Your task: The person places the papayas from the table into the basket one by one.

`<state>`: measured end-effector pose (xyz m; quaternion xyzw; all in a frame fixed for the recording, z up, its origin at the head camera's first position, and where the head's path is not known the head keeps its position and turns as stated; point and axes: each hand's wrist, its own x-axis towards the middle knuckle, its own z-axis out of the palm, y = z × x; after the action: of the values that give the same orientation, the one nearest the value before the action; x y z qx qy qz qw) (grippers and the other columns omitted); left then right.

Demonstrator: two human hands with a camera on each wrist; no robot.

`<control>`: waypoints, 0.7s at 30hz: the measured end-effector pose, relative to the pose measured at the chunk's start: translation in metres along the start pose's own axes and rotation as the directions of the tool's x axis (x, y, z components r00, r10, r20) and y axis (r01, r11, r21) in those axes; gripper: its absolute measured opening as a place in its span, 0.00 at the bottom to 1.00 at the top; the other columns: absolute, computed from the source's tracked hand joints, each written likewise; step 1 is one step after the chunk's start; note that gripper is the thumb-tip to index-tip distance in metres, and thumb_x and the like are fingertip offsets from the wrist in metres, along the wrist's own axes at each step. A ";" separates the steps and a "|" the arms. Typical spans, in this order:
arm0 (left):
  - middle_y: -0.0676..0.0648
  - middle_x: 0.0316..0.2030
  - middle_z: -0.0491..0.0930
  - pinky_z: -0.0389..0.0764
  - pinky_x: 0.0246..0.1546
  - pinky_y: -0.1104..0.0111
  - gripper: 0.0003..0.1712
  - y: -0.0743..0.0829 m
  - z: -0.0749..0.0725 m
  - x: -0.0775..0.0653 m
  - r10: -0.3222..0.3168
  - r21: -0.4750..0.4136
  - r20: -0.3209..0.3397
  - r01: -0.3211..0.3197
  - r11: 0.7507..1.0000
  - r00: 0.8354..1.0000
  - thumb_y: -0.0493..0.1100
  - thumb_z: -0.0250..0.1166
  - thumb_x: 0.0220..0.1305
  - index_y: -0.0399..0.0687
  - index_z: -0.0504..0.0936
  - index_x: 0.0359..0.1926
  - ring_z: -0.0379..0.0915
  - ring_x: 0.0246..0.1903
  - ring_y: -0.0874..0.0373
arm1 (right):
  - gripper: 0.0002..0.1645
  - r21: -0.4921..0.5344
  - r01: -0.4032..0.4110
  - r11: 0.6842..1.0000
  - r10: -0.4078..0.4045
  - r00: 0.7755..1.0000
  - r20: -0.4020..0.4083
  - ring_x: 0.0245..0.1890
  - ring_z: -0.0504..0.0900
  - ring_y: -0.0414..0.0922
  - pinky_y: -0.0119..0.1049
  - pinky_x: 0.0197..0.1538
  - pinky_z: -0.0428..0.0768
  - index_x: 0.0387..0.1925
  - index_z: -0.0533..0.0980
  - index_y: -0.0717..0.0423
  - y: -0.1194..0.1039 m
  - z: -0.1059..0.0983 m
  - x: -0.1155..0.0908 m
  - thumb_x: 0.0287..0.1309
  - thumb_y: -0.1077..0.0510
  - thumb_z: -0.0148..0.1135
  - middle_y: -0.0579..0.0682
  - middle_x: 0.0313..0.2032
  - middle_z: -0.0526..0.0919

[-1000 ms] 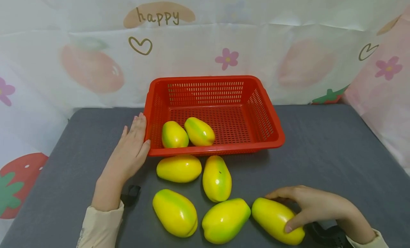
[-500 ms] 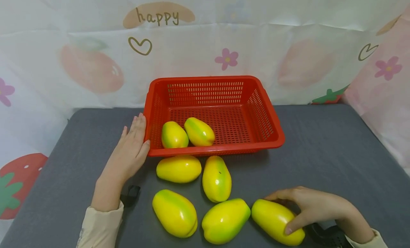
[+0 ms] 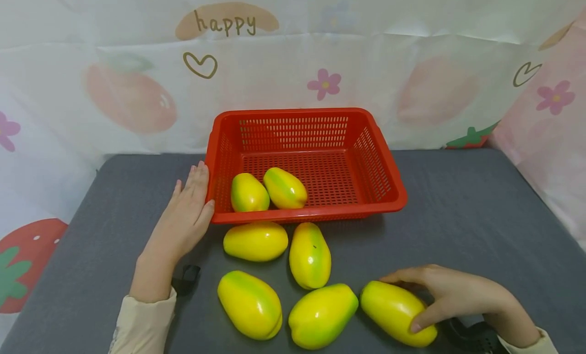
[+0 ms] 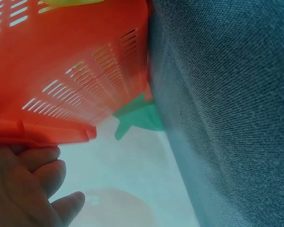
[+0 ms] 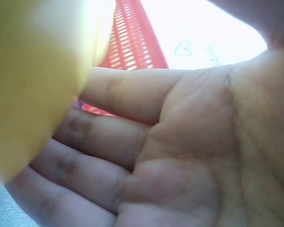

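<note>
My right hand (image 3: 450, 298) grips a yellow papaya (image 3: 394, 313) at the front right, thumb on its near side and fingers round the far side. In the right wrist view this papaya (image 5: 33, 80) fills the left, with the fingers curving behind it. My left hand (image 3: 183, 214) lies with straight fingers along the left side of a red basket (image 3: 306, 211); the left wrist view shows its fingertips (image 4: 47, 153) at the basket's rim (image 4: 42, 137). Inside the basket sit two papayas, one at the left (image 3: 249, 192) and one beside it (image 3: 285, 187).
Several more papayas lie on the grey cloth before the basket: one sideways (image 3: 256, 241), one upright (image 3: 310, 255), one at front left (image 3: 250, 304) and one at front middle (image 3: 322, 316), whose tip nears the gripped one. A printed curtain (image 3: 274, 74) hangs behind the basket.
The right hand and its papaya have shifted very slightly up and to the right. My left hand, the basket and the other papayas stay where they were.
</note>
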<state>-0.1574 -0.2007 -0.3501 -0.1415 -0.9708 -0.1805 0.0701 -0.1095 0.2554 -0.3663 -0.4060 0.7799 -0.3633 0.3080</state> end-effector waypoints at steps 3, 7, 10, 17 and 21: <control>0.38 0.73 0.38 0.37 0.68 0.47 0.38 0.000 0.000 0.000 -0.004 0.004 0.002 0.004 1.000 1.000 0.45 0.42 0.70 0.36 0.37 0.73 0.32 0.72 0.45 | 0.36 -0.017 0.001 1.000 -0.002 1.000 -0.029 0.50 0.74 0.37 0.30 0.49 0.75 0.63 0.68 0.56 0.000 -0.001 -0.002 0.54 0.50 0.67 0.45 0.57 0.74; 0.38 0.73 0.38 0.37 0.68 0.47 0.38 0.000 0.000 0.000 -0.004 0.005 0.003 0.004 1.000 1.000 0.45 0.42 0.70 0.36 0.37 0.73 0.32 0.72 0.45 | 0.36 -0.031 0.005 0.999 -0.008 0.997 -0.075 0.52 0.74 0.37 0.30 0.50 0.75 0.63 0.67 0.55 -0.002 -0.002 -0.004 0.54 0.51 0.67 0.46 0.58 0.74; 0.38 0.73 0.38 0.37 0.68 0.47 0.38 0.000 0.000 0.000 -0.002 0.005 0.001 0.002 1.000 1.000 0.44 0.42 0.70 0.35 0.38 0.73 0.32 0.72 0.45 | 0.37 0.009 -0.014 1.000 0.015 0.994 -0.112 0.53 0.74 0.37 0.30 0.51 0.75 0.64 0.66 0.54 -0.004 -0.003 -0.004 0.54 0.52 0.67 0.47 0.59 0.74; 0.38 0.73 0.38 0.37 0.68 0.47 0.37 0.000 0.000 0.000 0.004 0.004 -0.001 -0.004 1.000 1.000 0.44 0.42 0.70 0.35 0.38 0.73 0.32 0.72 0.45 | 0.38 0.094 -0.062 0.994 0.080 0.976 -0.205 0.55 0.72 0.35 0.29 0.53 0.74 0.65 0.64 0.58 -0.008 -0.004 -0.002 0.54 0.55 0.67 0.55 0.60 0.72; 0.37 0.73 0.39 0.37 0.68 0.47 0.37 0.000 0.000 0.000 0.007 0.001 -0.002 -0.007 1.000 1.000 0.44 0.42 0.70 0.35 0.38 0.73 0.33 0.72 0.45 | 0.38 0.128 -0.073 0.989 0.103 0.964 -0.246 0.55 0.72 0.35 0.30 0.53 0.74 0.65 0.63 0.58 -0.010 -0.004 -0.003 0.55 0.57 0.67 0.56 0.60 0.71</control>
<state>-0.1575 -0.2009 -0.3502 -0.1445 -0.9703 -0.1801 0.0717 -0.1073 0.2552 -0.3558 -0.3024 0.8072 -0.4433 0.2458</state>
